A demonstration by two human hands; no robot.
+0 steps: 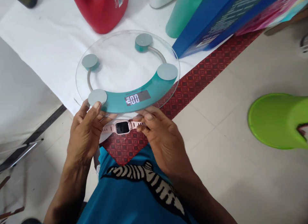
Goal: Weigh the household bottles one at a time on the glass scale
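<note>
A round glass bathroom scale (115,101) with a teal band and grey round pads lies at the table's near edge, its display lit with zeros. My left hand (84,131) grips its near left rim, thumb on top by a grey pad and fingers partly hidden below the glass. Just in front of the rim is a pink smartwatch (122,127) with a dark, blank screen. The fingers of my right hand (163,137) are closed on the watch's right strap, close under the scale's edge. The left strap reaches to my left hand; whether those fingers hold it, I cannot tell.
Behind the scale stand a red jug (103,12), a green container (184,15) and a blue box (216,21) on the white cloth (48,34). A red patterned cloth (204,79) runs along the table's right edge. A green plastic stool (271,121) stands on the tiled floor.
</note>
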